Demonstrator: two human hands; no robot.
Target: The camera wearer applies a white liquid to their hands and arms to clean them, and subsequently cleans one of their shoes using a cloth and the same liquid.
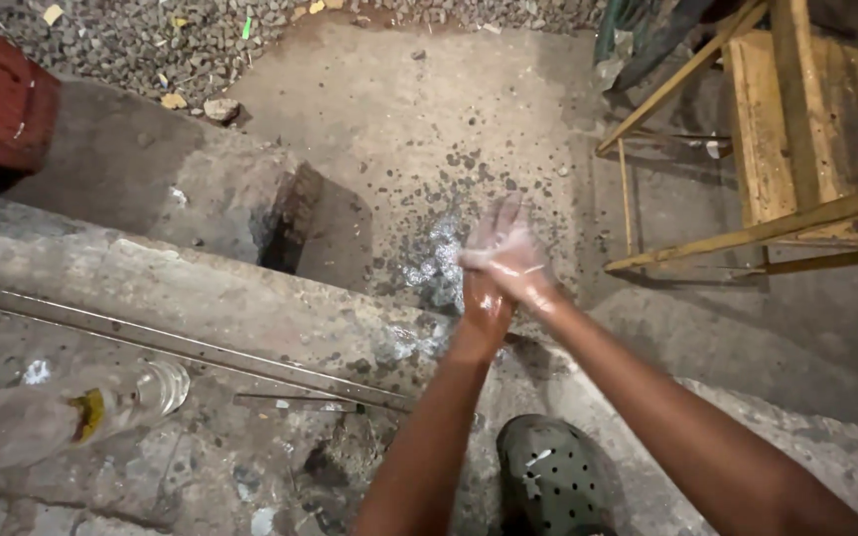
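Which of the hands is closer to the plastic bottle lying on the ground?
Left, but only just. The left hand is pressed against the right hand, both far to the right of the plastic bottle. The left one sits slightly lower and nearer the bottle's side.

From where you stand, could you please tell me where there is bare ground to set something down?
The dry concrete between the gravel and the wooden frame is bare. The ledge left of the hands is mostly free. Crowded: the wet patch under the hands, and the lower left, where a plastic bottle lies beside a metal strip.
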